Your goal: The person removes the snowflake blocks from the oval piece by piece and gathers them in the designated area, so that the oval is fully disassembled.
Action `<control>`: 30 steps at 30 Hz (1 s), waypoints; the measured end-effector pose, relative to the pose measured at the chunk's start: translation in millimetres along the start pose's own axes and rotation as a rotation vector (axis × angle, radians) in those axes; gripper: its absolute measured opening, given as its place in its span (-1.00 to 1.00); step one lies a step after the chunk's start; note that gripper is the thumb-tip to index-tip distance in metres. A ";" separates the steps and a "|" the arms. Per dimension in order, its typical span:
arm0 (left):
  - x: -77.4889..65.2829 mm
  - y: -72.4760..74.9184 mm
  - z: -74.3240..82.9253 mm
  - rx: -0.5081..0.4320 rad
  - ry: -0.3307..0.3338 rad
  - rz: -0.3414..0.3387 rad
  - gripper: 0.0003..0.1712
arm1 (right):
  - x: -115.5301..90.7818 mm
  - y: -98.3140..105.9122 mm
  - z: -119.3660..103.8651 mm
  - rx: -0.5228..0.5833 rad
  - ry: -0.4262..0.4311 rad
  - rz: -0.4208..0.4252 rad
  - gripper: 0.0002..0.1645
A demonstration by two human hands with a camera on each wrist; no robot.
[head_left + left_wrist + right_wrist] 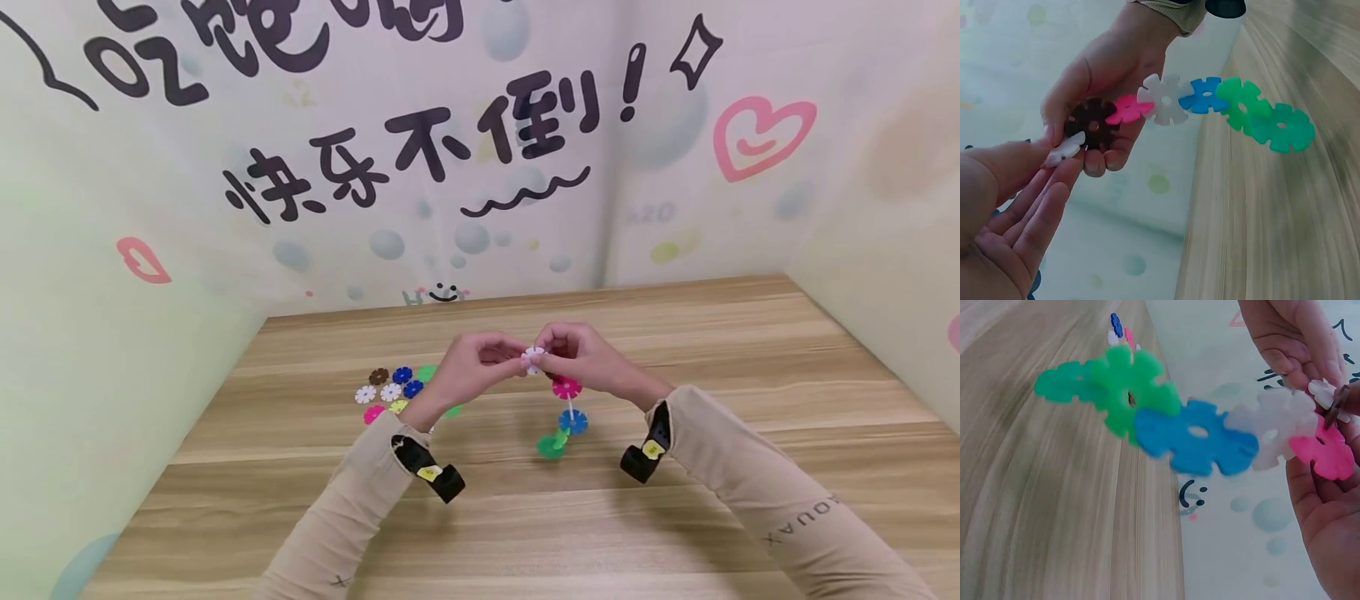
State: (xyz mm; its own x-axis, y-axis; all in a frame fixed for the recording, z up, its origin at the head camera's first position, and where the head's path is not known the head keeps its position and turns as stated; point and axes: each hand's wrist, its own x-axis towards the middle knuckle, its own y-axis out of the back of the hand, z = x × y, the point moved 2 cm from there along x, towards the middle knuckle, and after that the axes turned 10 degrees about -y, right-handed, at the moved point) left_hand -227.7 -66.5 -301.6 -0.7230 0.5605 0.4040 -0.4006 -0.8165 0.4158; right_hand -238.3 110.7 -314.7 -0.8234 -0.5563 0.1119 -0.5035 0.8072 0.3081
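Observation:
In the head view my left hand pinches a white notched plastic disc between thumb and fingers. My right hand meets it there, holding the brown disc at the end of a chain of interlocked discs. From the brown one hang a pink disc, another white disc, a blue disc, a light green disc and a darker green disc. The white disc in my left fingers touches the brown disc's edge; how deep the slots engage cannot be told.
Several loose discs lie on the wooden table beyond and left of my left forearm, among them a brown disc, a blue disc and a pink disc. Printed cloth walls stand around the table's back and sides.

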 end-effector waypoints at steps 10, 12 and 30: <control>0.6 5.4 -0.6 -0.099 -0.008 0.280 -0.79 | -0.3 5.6 -3.2 -0.043 0.062 0.170 -0.74; -0.1 7.5 -1.1 -0.124 -0.024 0.328 -0.80 | -0.8 6.4 -5.0 -0.053 0.099 0.199 -0.70; -7.7 6.9 -0.5 -0.111 0.030 0.183 -0.79 | 0.4 3.2 -9.2 -0.321 0.378 0.232 -0.85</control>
State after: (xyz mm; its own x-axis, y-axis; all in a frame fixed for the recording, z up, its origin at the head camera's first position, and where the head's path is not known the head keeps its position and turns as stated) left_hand -225.2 -76.5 -302.2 -0.8053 0.3981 0.4393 -0.3192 -0.9156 0.2444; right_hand -237.8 111.2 -305.0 -0.7223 -0.4504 0.5248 -0.1656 0.8495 0.5010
